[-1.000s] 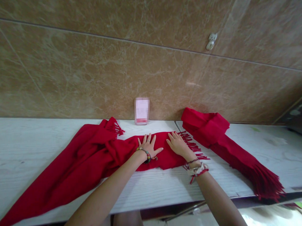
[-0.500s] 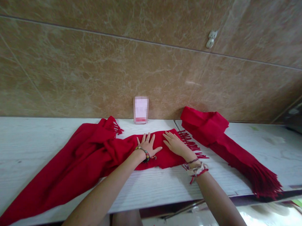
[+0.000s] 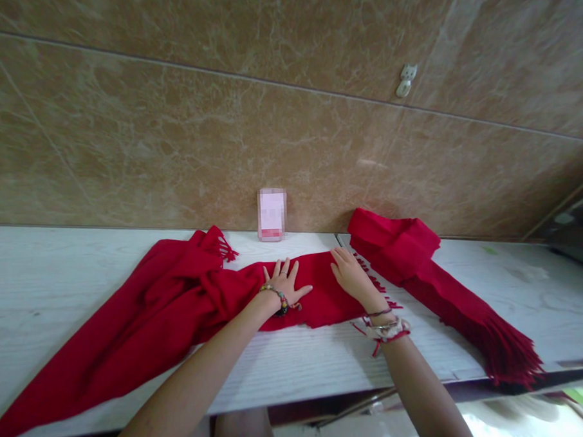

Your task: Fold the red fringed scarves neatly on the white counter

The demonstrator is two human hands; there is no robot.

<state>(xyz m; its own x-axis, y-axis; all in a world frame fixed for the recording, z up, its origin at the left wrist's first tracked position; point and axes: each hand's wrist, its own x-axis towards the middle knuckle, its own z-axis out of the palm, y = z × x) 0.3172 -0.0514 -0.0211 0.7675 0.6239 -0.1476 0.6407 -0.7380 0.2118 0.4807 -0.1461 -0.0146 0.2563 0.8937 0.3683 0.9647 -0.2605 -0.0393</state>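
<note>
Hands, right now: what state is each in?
Left hand: open, spread flat on the red cloth.
Right hand: open, laid on the same cloth.

A: Across the counter [image 3: 298, 373], what lies where?

B: A first scarf [image 3: 132, 335] stretches from the far left to the middle, its right end just beside a second scarf [image 3: 419, 258], which runs from near the wall [image 3: 196, 139] to the counter's front edge.

A: And the hands?

B: Both rest on the first scarf, the left hand [image 3: 283, 286] mid-counter, the right hand [image 3: 352, 274] near that right end.

A: Behind them?

B: A phone [image 3: 272, 214] at the wall's foot; higher, to its right, a small fixture [image 3: 406, 81] on the wall.
</note>
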